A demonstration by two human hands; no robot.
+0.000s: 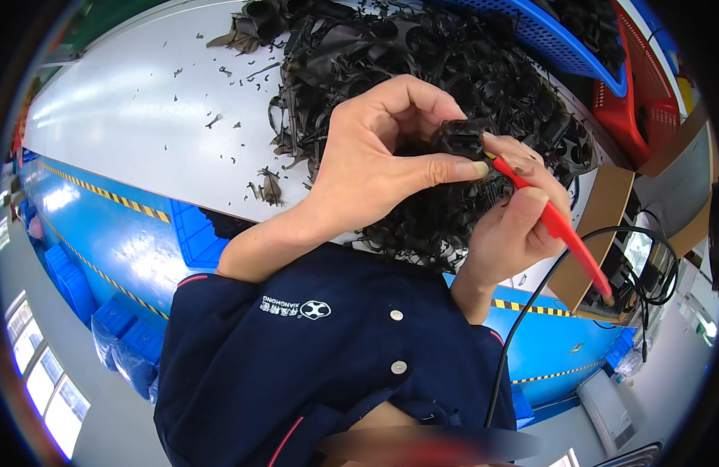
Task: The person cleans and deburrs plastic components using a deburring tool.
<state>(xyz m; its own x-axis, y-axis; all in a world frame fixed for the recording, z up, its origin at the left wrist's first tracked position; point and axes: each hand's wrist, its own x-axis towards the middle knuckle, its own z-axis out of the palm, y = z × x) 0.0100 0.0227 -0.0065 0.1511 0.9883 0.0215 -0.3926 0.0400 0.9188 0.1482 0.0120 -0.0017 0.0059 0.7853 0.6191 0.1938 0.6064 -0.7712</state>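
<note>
My left hand (375,152) grips a small black moulded plastic part (461,138) between thumb and fingers, above the pile. In my right hand (519,222) is a slim red-handled trimming tool (560,227), pinched like a pen. Its narrow yellowish tip meets the near right side of the part, close to my left thumb; the very end is hidden. Fingers of the right hand also rest against the part. Beneath both hands lies a large heap of black plastic pieces and scraps (336,66).
Loose black trimmings dot the white table (142,93) on the left. A blue perforated basket (558,39) and a red crate (636,101) stand at the far right. Nearer on the right is a cardboard box (597,233), with a black cable (523,311) running past it.
</note>
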